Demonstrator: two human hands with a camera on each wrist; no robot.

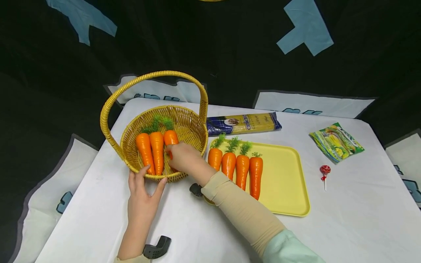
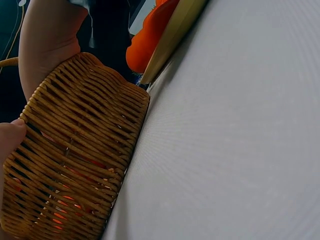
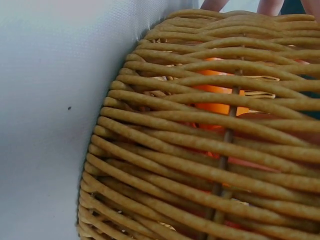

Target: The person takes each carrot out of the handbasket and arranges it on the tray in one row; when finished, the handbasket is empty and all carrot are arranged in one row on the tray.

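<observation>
A yellow wicker basket (image 1: 194, 128) with a tall hoop handle stands at the left of the table. Two orange carrots with green tops, one of them this carrot (image 1: 143, 146), lie side by side inside it. My right hand (image 1: 185, 157) reaches over the basket's right rim and grips a third carrot (image 1: 170, 137) beside them; its lower part is mostly hidden by the hand. At the near rim, my left hand (image 1: 143, 197) rests with fingers spread and straight, its thumb (image 2: 12, 135) against the weave. Orange shows through the basket wall (image 3: 165, 135) in the right wrist view.
Right of the basket, a yellow tray (image 1: 283, 175) bears several carrots (image 1: 242, 168) in a row, partly behind my right forearm. A spaghetti pack (image 1: 245, 123) lies behind the tray. Farther right are a green-yellow packet (image 1: 337, 142) and a red lollipop (image 1: 325, 170).
</observation>
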